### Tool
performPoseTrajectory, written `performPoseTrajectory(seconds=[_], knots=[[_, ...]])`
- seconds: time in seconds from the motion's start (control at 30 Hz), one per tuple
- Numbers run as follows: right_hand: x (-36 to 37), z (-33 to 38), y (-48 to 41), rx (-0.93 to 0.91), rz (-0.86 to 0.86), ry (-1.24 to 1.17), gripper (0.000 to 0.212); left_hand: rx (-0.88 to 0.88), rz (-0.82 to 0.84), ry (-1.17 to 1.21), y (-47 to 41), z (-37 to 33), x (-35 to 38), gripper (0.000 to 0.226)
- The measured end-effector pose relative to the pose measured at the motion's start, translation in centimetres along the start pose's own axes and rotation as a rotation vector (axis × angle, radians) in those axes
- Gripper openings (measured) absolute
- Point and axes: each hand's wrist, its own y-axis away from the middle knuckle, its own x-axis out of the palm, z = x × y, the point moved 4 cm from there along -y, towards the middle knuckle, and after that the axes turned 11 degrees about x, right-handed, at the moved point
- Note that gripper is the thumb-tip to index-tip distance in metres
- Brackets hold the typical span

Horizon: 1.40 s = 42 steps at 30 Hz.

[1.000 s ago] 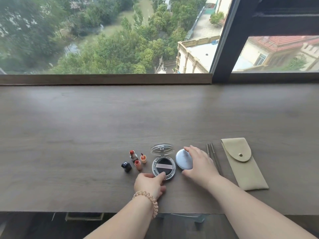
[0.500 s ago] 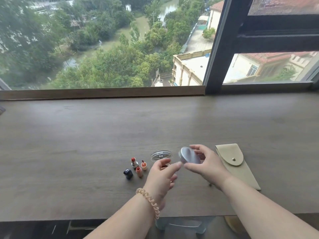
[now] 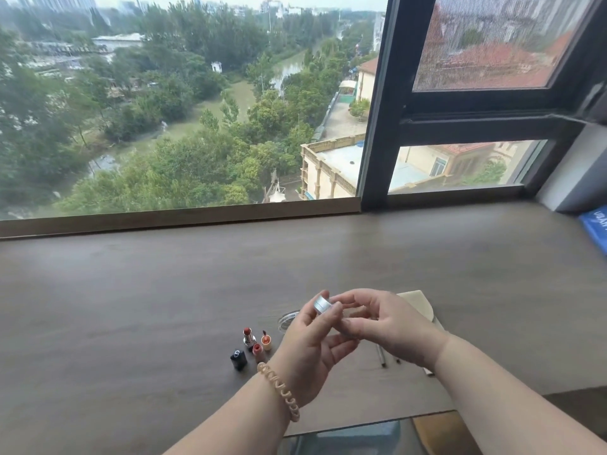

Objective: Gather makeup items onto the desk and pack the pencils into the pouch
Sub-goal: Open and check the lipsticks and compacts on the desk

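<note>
Beige coiled band (image 3: pixel 279 390): on the wrist of the left hand (image 3: pixel 308 349), lower centre of the frame.

Left hand: raised above the tabletop (image 3: pixel 131 307), thumb and fingers pinched narrow on the rim of the silver compact (image 3: pixel 322 305).

Right hand (image 3: pixel 387 326): right of centre, fingers curled in against the other side of the silver compact. What lies in its palm is hidden.

Risk: the compact is held by its edges in mid-air. If the pinch slips, it probably falls among the small pieces below and scatters them.

Black cap (image 3: pixel 238 358), uncapped lipstick (image 3: pixel 248 336), two small orange pots (image 3: pixel 266 342): a tight cluster just left of the left hand. The lipstick stands upright, so a brush of the hand would likely tip it and smear the wood.

Pencils (image 3: pixel 381 356): only the dark ends show under the right wrist, lying loose and not yet packed. A lowering forearm could roll them toward the near edge.

Clear lid (image 3: pixel 286 320): flat, mostly hidden behind the left hand.

Pouch (image 3: pixel 417 302): tan, behind the right hand. Whether its flap is open cannot be told.

Blue packet (image 3: pixel 596 224): far right edge.

Window (image 3: pixel 197 110): upper frame.
</note>
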Motion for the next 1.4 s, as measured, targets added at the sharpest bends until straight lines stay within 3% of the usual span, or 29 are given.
performPoseTrajectory(seconds=[0.1, 0.2, 0.37, 0.47, 0.57, 0.73, 0.97, 1.1, 1.17, 1.3, 1.4], knots=[[0.5, 2.0, 1.2, -0.055, -0.024, 0.148, 0.036, -0.001, 0.020, -0.028, 0.2, -0.5, -0.3, 0.070], [1.2, 3.7, 2.1, -0.107, -0.059, 0.445, 0.043, 0.012, 0.064, -0.057, 0.6, -0.8, -0.7, 0.088], [2.1, 6.1, 3.6, -0.199, -0.174, 0.846, 0.037, 0.040, 0.147, -0.056, 0.9, -1.1, -1.1, 0.067], [2.9, 6.5, 4.4, -0.238, -0.222, 0.964, 0.037, 0.033, 0.147, -0.050, 1.5, -0.9, -1.1, 0.052], [3.5, 6.2, 4.7, -0.212, -0.186, 0.961, 0.038, 0.024, 0.129, -0.033, 2.2, -0.7, -1.0, 0.037], [3.2, 6.4, 4.9, -0.266, -0.215, 0.926, 0.040, 0.062, 0.118, -0.015, 2.3, -1.4, -0.4, 0.062], [1.0, 7.1, 5.6, -0.293, -0.232, 0.948, 0.045, 0.110, 0.077, 0.003, 1.6, -1.1, 2.0, 0.050], [-0.8, 6.0, 5.0, -0.411, -0.234, 0.957, 0.041, 0.135, 0.086, 0.020, 1.6, -0.6, 4.2, 0.058], [-2.2, 5.7, 5.0, -0.453, -0.262, 0.905, 0.032, 0.142, 0.086, 0.012, 1.6, -0.3, 5.1, 0.060], [-4.2, 5.4, 5.1, -0.491, -0.220, 0.804, 0.043, 0.154, 0.099, -0.019, 1.4, 0.0, 6.1, 0.064], [-5.7, 4.7, 4.9, -0.474, -0.191, 0.566, 0.038, 0.159, 0.137, 0.025, 1.2, -0.2, 6.8, 0.059]])
